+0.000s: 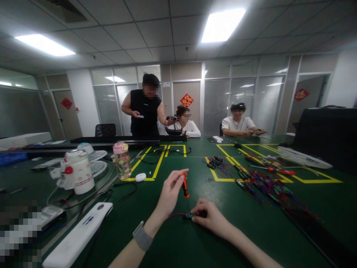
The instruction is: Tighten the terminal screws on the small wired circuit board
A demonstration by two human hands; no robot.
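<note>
**Screwdriver on small board, lower centre of frame**

Left hand point(169, 193) pinching a small screwdriver point(185, 186) by the orange-and-black handle, fingertips closed round the top end. Right hand point(211, 219) pressed down flat-ish on a small green circuit board point(190, 215), fingers curled over its right edge, pinning it to the green table point(251, 230). Both hands grasping, neither released.

Orientation: screwdriver long axis near vertical, handle up, thin shaft running down and slightly right to the board. Tip appears to meet the board's top face; contact itself too small to confirm. Board lying flat, long axis roughly left-right across the frame, red lead point(174, 214) trailing off its left end toward the left wrist.

Progress, judged from this frame only: tool seated or nearly seated on one board, so mid-way through driving a screw on that piece. Whether the screw is in, out or half-turned: cannot tell. Large tangle of similar wired boards point(262, 184) at centre right, inside and beside the yellow tape outlines; no visible split into finished and unfinished piles, so remaining count not readable.

Around: white flat device point(79, 234) lower left, white jar with red cap point(77, 171) and pink-lidded bottle point(122, 160) at left, second red-handled screwdriver point(280, 171) right of centre. Three other people at the far side of the table, busy with their own items, hands well apart from this work.
</note>
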